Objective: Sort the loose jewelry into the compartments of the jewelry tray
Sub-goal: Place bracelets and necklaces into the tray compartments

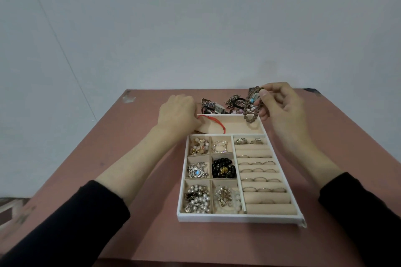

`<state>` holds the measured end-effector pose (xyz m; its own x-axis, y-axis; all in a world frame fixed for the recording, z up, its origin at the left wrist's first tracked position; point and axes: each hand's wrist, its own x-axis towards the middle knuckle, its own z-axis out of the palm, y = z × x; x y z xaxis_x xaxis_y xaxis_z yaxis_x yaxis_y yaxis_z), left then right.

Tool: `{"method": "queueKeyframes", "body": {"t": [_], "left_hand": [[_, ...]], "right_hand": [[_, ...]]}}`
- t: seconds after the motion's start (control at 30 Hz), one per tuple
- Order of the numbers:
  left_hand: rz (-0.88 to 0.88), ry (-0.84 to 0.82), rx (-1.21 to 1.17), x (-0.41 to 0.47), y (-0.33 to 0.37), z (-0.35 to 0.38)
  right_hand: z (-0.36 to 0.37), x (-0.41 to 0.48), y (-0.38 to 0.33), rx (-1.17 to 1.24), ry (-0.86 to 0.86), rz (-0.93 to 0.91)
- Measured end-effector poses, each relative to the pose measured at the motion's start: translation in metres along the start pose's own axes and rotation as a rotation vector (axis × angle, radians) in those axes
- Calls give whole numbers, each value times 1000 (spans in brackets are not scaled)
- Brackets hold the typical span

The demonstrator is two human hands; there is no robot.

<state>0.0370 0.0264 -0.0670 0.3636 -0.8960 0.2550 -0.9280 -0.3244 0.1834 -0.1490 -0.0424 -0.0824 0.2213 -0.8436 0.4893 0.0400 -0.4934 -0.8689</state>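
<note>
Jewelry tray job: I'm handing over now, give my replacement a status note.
Right hand pinches a brown beaded bracelet over the far long compartment of the white, beige-lined jewelry tray.
Left hand rests at that compartment's left end by a red cord; fingers hidden.
Done: six small compartments filled, rings in the rolls.
Left: place the bracelet, sort the loose jewelry pile behind the tray.

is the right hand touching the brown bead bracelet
Touching. The head view shows fingers of the right hand pinching the brown bead bracelet at its top.

Left sleeve (71, 223), right sleeve (366, 208): black, soft fabric, cuffs mid-forearm.
</note>
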Motion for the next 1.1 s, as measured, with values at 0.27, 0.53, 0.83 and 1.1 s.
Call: {"method": "queueKeyframes", "body": {"t": [0.27, 0.53, 0.83, 1.1], "left_hand": [[15, -24, -24, 6, -2, 5], [26, 99, -45, 1, -7, 5], [56, 39, 49, 5, -6, 13], [-71, 282, -594, -24, -11, 16]], "right_hand": [[1, -1, -4, 14, -39, 11], [3, -2, -9, 11, -43, 21], [5, -4, -7, -4, -62, 47], [6, -20, -34, 92, -202, 68]]}}
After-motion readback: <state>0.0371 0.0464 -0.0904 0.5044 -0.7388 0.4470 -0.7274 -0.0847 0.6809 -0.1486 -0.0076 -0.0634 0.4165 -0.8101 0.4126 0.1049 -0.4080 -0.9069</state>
